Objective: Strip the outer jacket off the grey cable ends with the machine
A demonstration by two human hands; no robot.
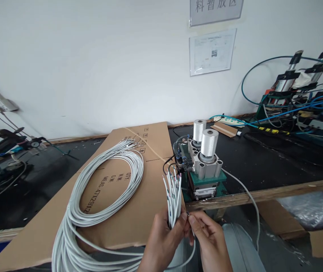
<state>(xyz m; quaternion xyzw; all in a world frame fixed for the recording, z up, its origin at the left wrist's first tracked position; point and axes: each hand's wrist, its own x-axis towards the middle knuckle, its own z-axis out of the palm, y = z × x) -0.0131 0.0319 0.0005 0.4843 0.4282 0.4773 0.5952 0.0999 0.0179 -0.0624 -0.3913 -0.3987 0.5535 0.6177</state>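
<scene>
— Black tabletop [263,158] under a white wall [93,56] fills the head view; what lies on it?
— A cardboard sheet [152,139], its near end cut off by the frame, carries a coil of white cables [104,189]. The coil's lower loops run out of the picture.
— And the hands?
— The person's left hand [161,241] has its fingers [178,226] closed around a bundle of cable ends [173,196], held upright just in front of the tabletop's near edge, beside a pneumatic press [204,162] with two silver cylinders. The right hand [211,241] pinches a single cable end [188,215] between thumb and forefinger, touching the left thumb; what sits at that tip is too small to tell.
— Anything else unclear?
— Print on the wall notices [212,51] is unreadable, the machines [300,94] at far right are tangled in blue hoses, and the left edge is blurred.
</scene>
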